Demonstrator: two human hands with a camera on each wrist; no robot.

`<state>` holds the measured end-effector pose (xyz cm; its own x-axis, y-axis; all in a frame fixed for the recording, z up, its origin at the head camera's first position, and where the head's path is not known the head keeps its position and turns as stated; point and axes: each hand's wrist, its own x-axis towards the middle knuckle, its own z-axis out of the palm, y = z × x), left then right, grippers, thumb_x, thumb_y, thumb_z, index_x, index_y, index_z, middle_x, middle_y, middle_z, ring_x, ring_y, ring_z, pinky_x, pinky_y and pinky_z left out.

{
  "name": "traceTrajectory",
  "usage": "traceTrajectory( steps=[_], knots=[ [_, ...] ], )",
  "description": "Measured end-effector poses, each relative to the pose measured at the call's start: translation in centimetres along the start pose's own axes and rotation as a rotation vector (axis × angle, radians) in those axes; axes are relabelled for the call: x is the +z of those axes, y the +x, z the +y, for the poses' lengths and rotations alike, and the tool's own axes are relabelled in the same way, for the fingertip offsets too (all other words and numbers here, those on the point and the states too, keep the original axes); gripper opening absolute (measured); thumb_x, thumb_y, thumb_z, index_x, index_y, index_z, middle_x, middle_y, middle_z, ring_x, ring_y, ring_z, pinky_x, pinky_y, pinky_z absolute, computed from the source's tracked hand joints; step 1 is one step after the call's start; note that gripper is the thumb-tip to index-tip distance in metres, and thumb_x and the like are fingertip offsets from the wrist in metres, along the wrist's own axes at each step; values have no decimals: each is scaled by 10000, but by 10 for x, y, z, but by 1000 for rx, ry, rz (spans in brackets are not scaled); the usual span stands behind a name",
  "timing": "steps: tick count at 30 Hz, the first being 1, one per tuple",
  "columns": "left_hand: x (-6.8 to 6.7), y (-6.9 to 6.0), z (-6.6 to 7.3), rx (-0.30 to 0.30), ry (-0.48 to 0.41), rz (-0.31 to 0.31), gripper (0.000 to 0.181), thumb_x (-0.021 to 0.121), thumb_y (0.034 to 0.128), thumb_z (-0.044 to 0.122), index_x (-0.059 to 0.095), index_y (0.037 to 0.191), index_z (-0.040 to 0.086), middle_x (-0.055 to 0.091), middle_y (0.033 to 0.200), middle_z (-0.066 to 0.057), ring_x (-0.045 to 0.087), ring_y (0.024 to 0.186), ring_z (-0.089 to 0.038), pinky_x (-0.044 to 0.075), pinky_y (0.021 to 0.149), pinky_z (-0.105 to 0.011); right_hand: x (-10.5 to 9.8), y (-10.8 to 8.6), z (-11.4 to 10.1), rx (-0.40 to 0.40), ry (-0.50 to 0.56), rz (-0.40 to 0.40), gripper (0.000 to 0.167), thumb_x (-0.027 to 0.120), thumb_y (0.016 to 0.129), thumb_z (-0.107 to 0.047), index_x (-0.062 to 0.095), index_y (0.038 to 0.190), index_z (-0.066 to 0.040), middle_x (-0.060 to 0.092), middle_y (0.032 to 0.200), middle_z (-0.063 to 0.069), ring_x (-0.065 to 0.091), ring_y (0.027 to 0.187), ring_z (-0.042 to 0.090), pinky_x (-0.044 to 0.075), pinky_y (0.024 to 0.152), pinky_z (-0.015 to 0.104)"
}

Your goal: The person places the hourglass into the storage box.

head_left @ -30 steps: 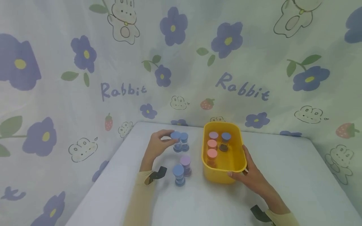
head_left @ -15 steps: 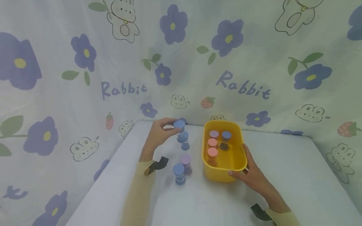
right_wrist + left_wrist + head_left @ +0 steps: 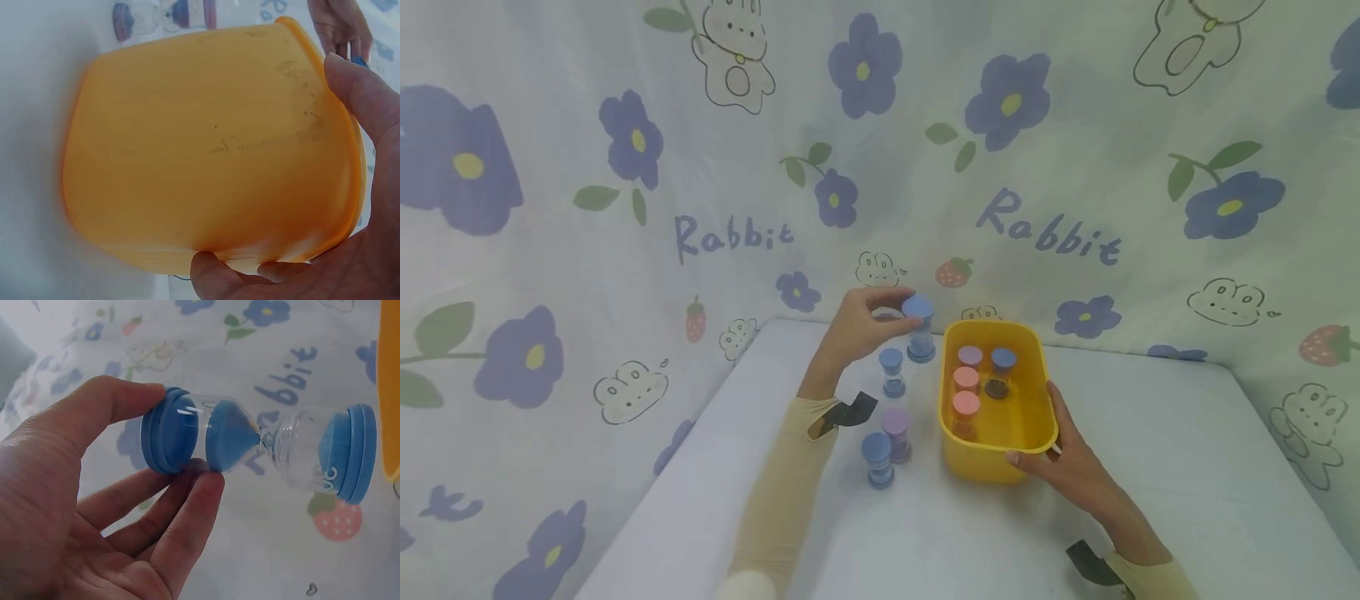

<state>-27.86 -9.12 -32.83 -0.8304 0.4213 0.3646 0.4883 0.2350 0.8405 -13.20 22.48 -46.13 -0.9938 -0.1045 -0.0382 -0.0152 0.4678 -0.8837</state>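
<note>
Head view: I read the left hand (image 3: pixel 861 327) holding a blue hourglass (image 3: pixel 919 329) upright, apparently off the white table (image 3: pixel 1157 450), just beside the back left corner of the yellow box (image 3: pixel 985 465).
Left grip: clamped on the hourglass, thumb on its upper cap, fingers opposite; I judge that this high hold keeps the base unobstructed.
Right grip: clamped on the box's near right corner, the right hand (image 3: pixel 1071 471) with its thumb at the rim and fingers against the outer wall; it likely steadies the box.
Box contents: a purple hourglass (image 3: pixel 970 357) and two pink hourglasses (image 3: pixel 966 407) stand in a row along the left wall, a dark blue hourglass (image 3: pixel 1003 363) beside them; the row probably saves floor space.
Table group: a far blue hourglass (image 3: pixel 892 372) stands alone; a lilac hourglass (image 3: pixel 897 435) and a near blue hourglass (image 3: pixel 877 458) stand close together, presumably within the left hand's reach.
Unconfirmed: I cannot tell whether those two touch.
</note>
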Motion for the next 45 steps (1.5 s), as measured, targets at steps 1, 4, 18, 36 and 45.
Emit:
traceTrajectory(
  steps=[1, 4, 18, 36, 45],
  knots=[
    [3, 2, 1, 4, 1, -11, 425, 833, 865, 153, 719, 1263, 58, 745, 1164, -128, 687, 1069, -224, 618, 972, -349, 0, 0, 0, 4, -1, -1, 1228, 798, 890, -409, -167, 1642, -302, 25, 1757, 156, 225, 1561, 460, 323, 1193, 590],
    [10, 7, 2, 21, 30, -31, 419, 835, 864, 175, 724, 1254, 70, 754, 1137, -106, 695, 1078, -224, 619, 971, -367, 1, 0, 0, 16, 2, -5, 1232, 798, 889, -417, -170, 1641, -304, 17, 1758, 155, 213, 1565, 463, 317, 1197, 592],
    [44, 28, 0, 64, 72, -76, 442, 858, 844, 232, 734, 1246, 97, 777, 1136, -74, 722, 1081, -201, 595, 1005, -453, 0, -1, -2, 17, 7, -4, 1222, 786, 899, -415, -176, 1642, -287, 20, 1754, 165, 221, 1561, 458, 301, 1202, 582],
    [75, 45, -4, 68, 121, -157, 460, 871, 834, 297, 735, 1220, 88, 779, 1153, -52, 717, 1055, -162, 587, 982, -292, 0, 0, -1, -7, 40, -15, 1211, 783, 908, -388, -177, 1640, -300, 10, 1757, 152, 195, 1571, 467, 284, 1211, 637],
    [86, 51, -4, 43, 147, -219, 484, 859, 841, 302, 727, 1256, 93, 779, 1130, -51, 708, 1020, -156, 590, 940, -261, 0, -1, 0, -4, 34, -13, 1217, 785, 902, -407, -177, 1640, -300, 17, 1757, 147, 199, 1571, 459, 295, 1207, 617]
  ],
)
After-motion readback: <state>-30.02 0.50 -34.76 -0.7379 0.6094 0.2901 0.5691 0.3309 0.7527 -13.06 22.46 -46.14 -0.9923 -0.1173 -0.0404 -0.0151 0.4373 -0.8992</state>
